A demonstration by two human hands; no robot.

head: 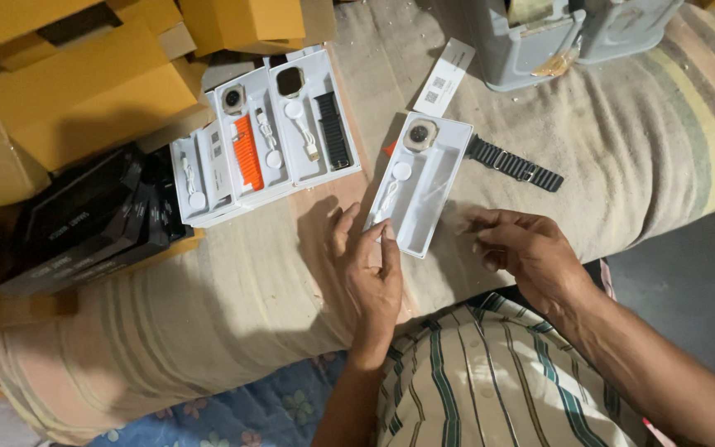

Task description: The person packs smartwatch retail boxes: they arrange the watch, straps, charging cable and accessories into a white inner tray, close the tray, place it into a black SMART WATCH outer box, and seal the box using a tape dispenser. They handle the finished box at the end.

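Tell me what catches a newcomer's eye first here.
A white tray lies mid-frame on the striped cushion, holding a watch face, with the left hand touching its near end. A black strap lies to its right, above the right hand. More filled trays sit at upper left.

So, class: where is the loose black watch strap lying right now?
In the head view, the black strap lies on the striped cloth, just right of the white tray, above the right hand.
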